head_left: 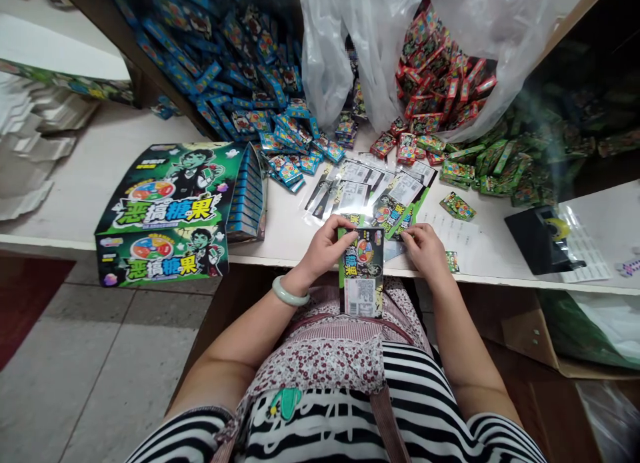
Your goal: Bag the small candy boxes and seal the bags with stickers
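My left hand (334, 242) pinches a flat printed candy packet (365, 266), black with a green edge, colourful lettering and a pale label, held over my lap at the table's front edge. The fingers of my right hand (423, 245) are pressed together at the lower end of another printed packet (400, 213); whether they grip it I cannot tell. Just beyond both hands, more flat packets (350, 195) with clear plastic edges lie overlapping on the table.
A green display box (165, 193) filled with blue boxes stands left. Behind are heaps of blue boxes (250, 70), red boxes (440, 76) in a plastic bag (330, 43), and green boxes (505, 156). A black tape dispenser (533, 240) sits right, and an open carton (530, 336) below.
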The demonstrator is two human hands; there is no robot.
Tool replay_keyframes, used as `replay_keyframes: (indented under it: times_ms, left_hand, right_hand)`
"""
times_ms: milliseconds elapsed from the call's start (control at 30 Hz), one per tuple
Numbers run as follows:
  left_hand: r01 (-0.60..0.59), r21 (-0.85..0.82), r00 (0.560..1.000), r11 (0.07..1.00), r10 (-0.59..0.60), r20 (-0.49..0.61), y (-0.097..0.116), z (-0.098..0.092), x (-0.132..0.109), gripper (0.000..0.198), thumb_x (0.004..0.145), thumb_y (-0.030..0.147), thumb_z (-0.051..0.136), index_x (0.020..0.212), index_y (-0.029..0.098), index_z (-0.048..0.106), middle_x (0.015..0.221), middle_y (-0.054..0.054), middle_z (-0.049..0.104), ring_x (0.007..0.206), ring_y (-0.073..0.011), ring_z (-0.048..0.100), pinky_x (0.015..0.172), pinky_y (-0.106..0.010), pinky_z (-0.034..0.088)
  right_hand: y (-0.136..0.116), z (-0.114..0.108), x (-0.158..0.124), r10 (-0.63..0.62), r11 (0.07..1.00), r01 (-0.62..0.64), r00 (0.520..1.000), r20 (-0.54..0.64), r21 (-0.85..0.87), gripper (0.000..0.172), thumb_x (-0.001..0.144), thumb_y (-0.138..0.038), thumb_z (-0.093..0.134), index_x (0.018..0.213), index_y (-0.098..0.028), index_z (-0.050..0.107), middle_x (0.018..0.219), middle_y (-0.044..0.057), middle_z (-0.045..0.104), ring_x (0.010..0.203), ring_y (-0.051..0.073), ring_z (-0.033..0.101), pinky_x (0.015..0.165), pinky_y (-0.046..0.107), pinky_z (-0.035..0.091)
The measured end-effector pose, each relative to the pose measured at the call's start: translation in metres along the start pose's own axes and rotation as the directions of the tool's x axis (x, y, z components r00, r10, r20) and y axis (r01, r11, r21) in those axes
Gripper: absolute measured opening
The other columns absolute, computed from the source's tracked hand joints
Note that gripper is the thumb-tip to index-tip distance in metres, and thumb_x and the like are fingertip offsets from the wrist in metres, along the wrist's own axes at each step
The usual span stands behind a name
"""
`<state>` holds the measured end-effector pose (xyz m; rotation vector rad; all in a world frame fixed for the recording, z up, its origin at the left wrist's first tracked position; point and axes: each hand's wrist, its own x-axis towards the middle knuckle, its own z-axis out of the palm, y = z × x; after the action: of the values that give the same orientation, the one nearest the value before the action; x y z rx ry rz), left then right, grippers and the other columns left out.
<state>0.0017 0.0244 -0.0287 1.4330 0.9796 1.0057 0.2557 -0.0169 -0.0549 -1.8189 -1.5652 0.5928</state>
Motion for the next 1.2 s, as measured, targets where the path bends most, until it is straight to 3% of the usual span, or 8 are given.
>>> replay_keyframes:
  times_ms: [133, 367, 600, 800, 900, 1200]
  left_hand:
    - [0.005, -0.018, 1.0, 1.0, -0.005, -0.002, 0.0, -0.002, -0.001, 0.024, 0.085, 0.041, 0.071, 0.093, 0.02, 0.061, 0.087, 0.0, 0.059, 0.08, -0.0144, 0.056, 0.073, -0.026, 0.047]
    - [0.0, -0.019, 1.0, 1.0, 0.0, -0.013, 0.0, -0.003, -0.001, 0.024, 0.085, 0.041, 0.071, 0.093, 0.02, 0.061, 0.087, 0.0, 0.059, 0.078, -0.0139, 0.055, 0.071, -0.026, 0.046]
    - [-0.002, 0.007, 1.0, 1.0, 0.002, -0.008, 0.002, -0.004, 0.0, 0.025, 0.083, 0.042, 0.071, 0.092, 0.02, 0.061, 0.086, 0.0, 0.06, 0.076, -0.0137, 0.055, 0.071, -0.026, 0.046]
    - [-0.004, 0.047, 0.999, 0.999, 0.006, -0.053, -0.003, -0.011, 0.0, 0.024, 0.082, 0.04, 0.072, 0.092, 0.021, 0.061, 0.087, 0.0, 0.061, 0.076, -0.0134, 0.056, 0.07, -0.025, 0.047]
    - [0.005, 0.034, 0.998, 0.999, -0.003, -0.061, -0.004, -0.01, 0.002, 0.024, 0.081, 0.039, 0.073, 0.092, 0.021, 0.061, 0.086, 0.0, 0.061, 0.077, -0.0133, 0.057, 0.07, -0.025, 0.047]
    - [-0.021, 0.058, 0.998, 0.998, 0.024, -0.05, -0.003, -0.005, 0.005, 0.025, 0.081, 0.038, 0.075, 0.091, 0.02, 0.061, 0.087, 0.0, 0.061, 0.077, -0.013, 0.057, 0.069, -0.024, 0.049]
  right_hand:
    - [0.0, -0.006, -0.001, 0.012, 0.999, -0.012, 1.0, -0.006, 0.03, 0.031, 0.09, -0.049, 0.057, 0.087, -0.023, 0.073, 0.1, 0.009, 0.066, 0.081, 0.021, 0.061, 0.081, 0.041, 0.052]
    - [0.007, -0.037, 0.005, 0.039, 0.999, -0.036, 0.985, -0.167, 0.022, 0.027, 0.087, -0.043, 0.059, 0.092, -0.021, 0.074, 0.102, 0.009, 0.067, 0.075, 0.019, 0.06, 0.07, 0.036, 0.052]
    - [0.01, -0.032, -0.001, 0.048, 0.999, -0.047, 0.997, -0.061, 0.024, 0.027, 0.087, -0.043, 0.057, 0.091, -0.021, 0.073, 0.097, 0.008, 0.069, 0.073, 0.018, 0.061, 0.072, 0.037, 0.051]
    - [0.021, -0.069, 0.002, 0.073, 0.997, -0.078, 0.941, -0.331, -0.002, 0.026, 0.085, -0.041, 0.057, 0.089, -0.021, 0.073, 0.096, 0.009, 0.07, 0.076, 0.019, 0.061, 0.069, 0.034, 0.052]
    - [0.029, -0.087, -0.001, 0.102, 0.994, -0.113, 0.917, -0.386, -0.007, 0.027, 0.083, -0.042, 0.058, 0.089, -0.02, 0.073, 0.094, 0.009, 0.07, 0.074, 0.019, 0.061, 0.068, 0.034, 0.052]
    - [0.047, -0.088, -0.009, 0.173, 0.985, -0.171, 0.922, -0.345, 0.038, 0.03, 0.082, -0.042, 0.058, 0.09, -0.018, 0.073, 0.098, 0.011, 0.072, 0.076, 0.02, 0.063, 0.071, 0.036, 0.052]
